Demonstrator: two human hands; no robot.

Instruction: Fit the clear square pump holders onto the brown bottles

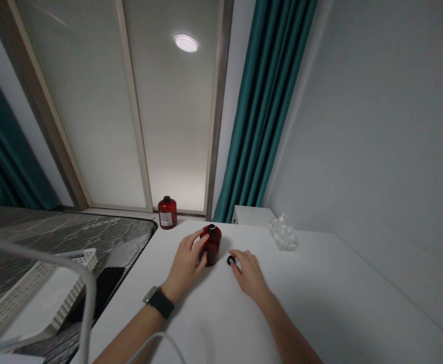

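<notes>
A dark red bottle [213, 246] stands upright on the white table, its neck uncapped. My left hand [188, 255], with a watch on the wrist, is wrapped around the bottle's left side. To the right of it, my right hand [247, 270] pinches a small black cap [231, 260] between thumb and fingers, low over the tabletop and apart from the bottle. Farther back at the table's left edge stands a second red bottle [167, 213] with a white label and a black cap on.
A clear plastic bag of white pieces [283, 233] lies at the table's back right. Behind the white table [221, 323] is a white cabinet [252, 216]. At left are a white perforated basket [58, 283] and a grey tube [88, 313]. A cable [163, 335] crosses the near edge.
</notes>
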